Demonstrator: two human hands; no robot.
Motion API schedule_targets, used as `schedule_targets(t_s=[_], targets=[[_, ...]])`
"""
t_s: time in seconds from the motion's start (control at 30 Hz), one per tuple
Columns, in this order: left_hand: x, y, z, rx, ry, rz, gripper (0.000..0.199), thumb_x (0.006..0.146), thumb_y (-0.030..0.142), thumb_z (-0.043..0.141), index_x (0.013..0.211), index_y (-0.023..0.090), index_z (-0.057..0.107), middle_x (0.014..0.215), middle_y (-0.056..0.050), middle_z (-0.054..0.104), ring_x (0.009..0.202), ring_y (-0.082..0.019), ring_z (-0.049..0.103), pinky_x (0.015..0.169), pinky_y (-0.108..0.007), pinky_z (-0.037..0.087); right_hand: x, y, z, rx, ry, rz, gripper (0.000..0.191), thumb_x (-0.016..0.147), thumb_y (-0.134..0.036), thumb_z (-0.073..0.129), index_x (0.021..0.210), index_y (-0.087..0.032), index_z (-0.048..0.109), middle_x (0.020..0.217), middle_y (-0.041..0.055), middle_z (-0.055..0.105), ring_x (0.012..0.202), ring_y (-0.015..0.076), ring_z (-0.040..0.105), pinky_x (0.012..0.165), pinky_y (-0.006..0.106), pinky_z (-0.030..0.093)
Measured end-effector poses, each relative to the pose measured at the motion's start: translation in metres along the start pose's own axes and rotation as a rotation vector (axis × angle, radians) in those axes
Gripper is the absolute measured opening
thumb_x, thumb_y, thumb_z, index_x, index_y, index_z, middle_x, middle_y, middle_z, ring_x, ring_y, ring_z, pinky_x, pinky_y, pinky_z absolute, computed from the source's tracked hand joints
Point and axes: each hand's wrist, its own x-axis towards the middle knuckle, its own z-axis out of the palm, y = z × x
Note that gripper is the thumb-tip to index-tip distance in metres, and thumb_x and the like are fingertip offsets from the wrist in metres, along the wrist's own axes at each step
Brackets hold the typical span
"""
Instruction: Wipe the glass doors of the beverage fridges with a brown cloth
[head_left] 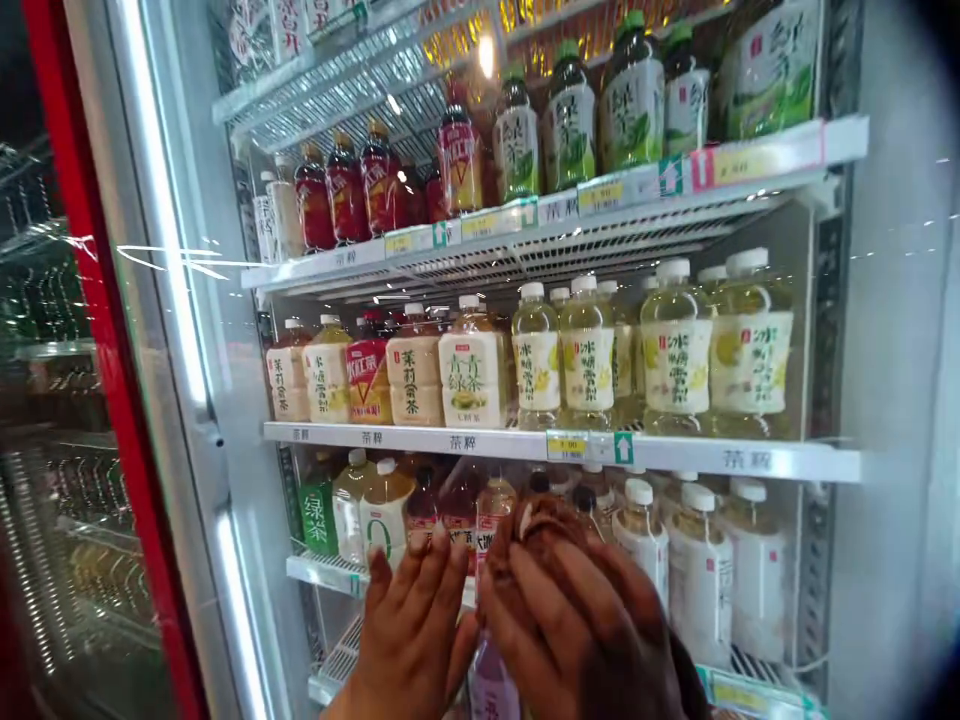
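Observation:
My left hand [412, 630] is raised at the lower middle, fingers stretched out and pointing up. In front of the lower shelf, my right hand [577, 625] has its fingers wrapped over a bunched brown cloth [544, 530]. Both hands are close side by side, before the bottles of a lit drinks fridge. Light streaks and reflections suggest a glass pane in front of the shelves; whether my left hand touches it, I cannot tell. Part of a purple-tinted bottle [493, 680] shows between the hands. The hands hide some bottles on the lower shelf.
Pear-drink bottles [675, 350] and tea bottles line the middle shelf [675, 452]. Dark green-tea bottles [570, 125] and red tea bottles [382, 180] stand above. White-labelled bottles [701, 560] are below right. A red frame [105, 330] runs down the left, beside another fridge.

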Motion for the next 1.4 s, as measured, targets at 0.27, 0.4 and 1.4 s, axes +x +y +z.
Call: schedule_targets(t_s=[0.27,0.4,1.4], targets=[[0.182,-0.013,-0.023,-0.169,-0.014,-0.104,0.069,0.102,0.022,0.043,0.164,0.012,0.015,0.173,-0.004,0.009,0.162,-0.023,0.009,0.132,-0.049,-0.005,0.127,0.101,-0.063,-0.218,-0.042,0.170,0.048,0.080,-0.021,0.085,0.124,-0.033,0.070,0.117,0.0025,0.074,0.108,0.0251,0.068,0.101,0.045,0.051],[0.205,-0.019,-0.025,-0.251,-0.124,-0.148,0.069,0.102,0.023,0.046,0.164,0.014,0.018,0.171,-0.007,0.019,0.162,-0.023,0.010,0.132,-0.048,-0.003,0.124,0.078,-0.067,-0.222,-0.088,0.204,0.037,0.078,-0.017,0.085,0.112,-0.028,0.074,0.100,0.0031,0.075,0.098,0.0238,0.066,0.095,0.045,0.052],[0.303,-0.039,-0.031,-0.371,-0.100,-0.240,0.077,0.098,0.019,0.055,0.165,0.019,0.018,0.166,-0.015,0.032,0.158,-0.029,0.025,0.130,-0.063,0.003,0.255,0.141,-0.098,-0.544,-0.045,0.282,0.023,0.087,-0.023,0.071,0.110,-0.024,0.069,0.106,0.0052,0.070,0.102,0.0241,0.064,0.087,0.041,0.050]])
